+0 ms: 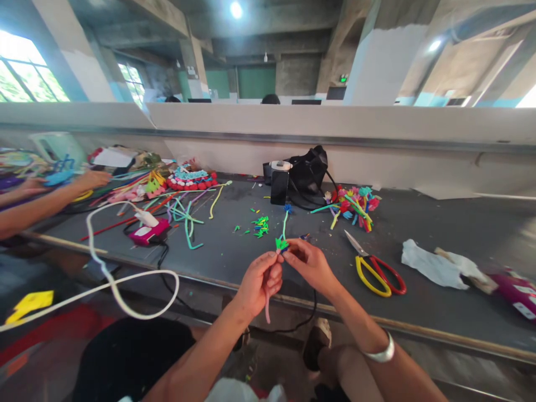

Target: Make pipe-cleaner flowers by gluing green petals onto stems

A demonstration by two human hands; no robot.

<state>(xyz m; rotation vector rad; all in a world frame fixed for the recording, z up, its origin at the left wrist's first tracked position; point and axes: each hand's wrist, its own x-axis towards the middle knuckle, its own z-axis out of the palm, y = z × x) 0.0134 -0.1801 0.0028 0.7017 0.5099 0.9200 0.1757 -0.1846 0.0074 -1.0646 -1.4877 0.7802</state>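
Note:
My left hand (260, 283) is closed round a pink pipe cleaner (268, 310), whose lower end hangs below the fist. At the fingertips sits a small green flower (281, 244) of fuzzy pieces, with a bit of dark blue beside it. My right hand (310, 263) pinches at this flower from the right; its fingertips partly hide what they grip. Just beyond lies a pale green pipe cleaner (285, 223) with a blue flower end (287, 208). Short green and yellow pipe cleaner pieces (261, 225) lie in a loose pile to the left.
Scissors (368, 262) with yellow and red handles lie right of my hands. Finished-looking colourful flowers (355, 206), a phone (280, 187) and a black bag (312, 170) stand behind. A magenta device (149, 231) with a white cable is left, near another person's arm (54, 198).

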